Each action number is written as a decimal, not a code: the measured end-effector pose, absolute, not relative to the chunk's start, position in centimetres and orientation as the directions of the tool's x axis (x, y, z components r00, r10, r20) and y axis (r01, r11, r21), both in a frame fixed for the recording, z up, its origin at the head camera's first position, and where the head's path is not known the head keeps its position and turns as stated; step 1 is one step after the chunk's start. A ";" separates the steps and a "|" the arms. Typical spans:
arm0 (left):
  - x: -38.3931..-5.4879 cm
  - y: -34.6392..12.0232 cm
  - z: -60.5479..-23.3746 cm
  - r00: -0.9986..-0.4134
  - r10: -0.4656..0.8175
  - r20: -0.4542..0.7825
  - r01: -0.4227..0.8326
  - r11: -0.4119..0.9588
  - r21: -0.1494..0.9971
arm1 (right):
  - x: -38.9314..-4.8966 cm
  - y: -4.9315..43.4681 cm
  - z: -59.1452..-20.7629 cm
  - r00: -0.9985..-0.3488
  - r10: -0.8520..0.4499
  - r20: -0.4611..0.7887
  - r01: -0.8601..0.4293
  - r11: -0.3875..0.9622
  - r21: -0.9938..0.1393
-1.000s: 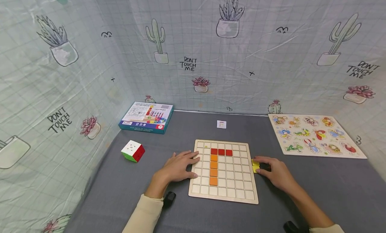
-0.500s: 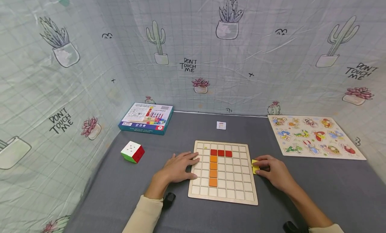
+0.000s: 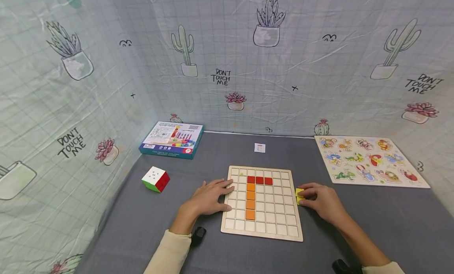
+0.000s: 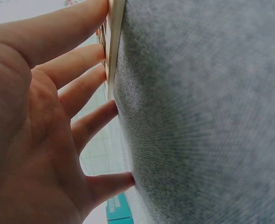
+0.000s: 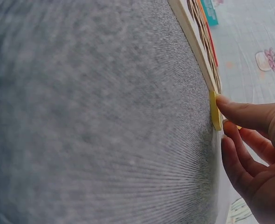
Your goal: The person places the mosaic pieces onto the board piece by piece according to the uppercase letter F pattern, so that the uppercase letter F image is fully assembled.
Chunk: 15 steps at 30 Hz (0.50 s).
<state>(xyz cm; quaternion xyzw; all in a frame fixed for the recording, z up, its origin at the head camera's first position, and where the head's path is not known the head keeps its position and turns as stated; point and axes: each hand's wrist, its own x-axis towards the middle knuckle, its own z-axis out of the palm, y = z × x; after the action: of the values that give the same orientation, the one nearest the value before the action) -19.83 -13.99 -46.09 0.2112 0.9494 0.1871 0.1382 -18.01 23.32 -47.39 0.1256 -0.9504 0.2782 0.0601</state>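
A square wooden grid board lies on the grey cloth. Three red tiles form a row in it, and several orange tiles run down a column below the leftmost red one. My left hand rests on the board's left edge with fingers and thumb spread. At the right edge, my right hand has curled fingers and thumb on small yellow tiles lying against the board. The right wrist view shows the thumb on one yellow tile; fingers partly hide another.
A white, red and green puzzle cube sits to the left. Behind it lies a flat game box. A small printed card is beyond the board, and a wooden insect puzzle lies at the back right.
Another finger of my right hand has come in between forefinger and thumb, over the yellow tiles. My left hand and the board stay in place; the head view shifts slightly.
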 end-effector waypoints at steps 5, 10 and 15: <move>-19.8 -14.0 -46.1 -0.874 0.449 -0.187 0.345 0.844 0.410 | -18.1 23.2 -47.4 -0.962 -0.198 0.190 -0.269 0.822 -0.503; -19.8 -14.0 -46.2 -0.872 0.452 -0.187 0.347 0.842 0.413 | -18.1 23.1 -47.2 -0.964 -0.195 0.184 -0.263 0.818 -0.511; -19.9 -14.0 -46.2 -0.872 0.453 -0.186 0.348 0.840 0.416 | -18.2 22.5 -46.7 -0.963 -0.192 0.189 -0.264 0.812 -0.520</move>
<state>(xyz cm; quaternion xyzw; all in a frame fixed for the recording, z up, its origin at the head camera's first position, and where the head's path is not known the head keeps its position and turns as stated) -19.86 -14.03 -46.15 0.2112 0.9490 0.1879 0.1398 -18.20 22.51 -46.67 0.1201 -0.9497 0.2819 0.0640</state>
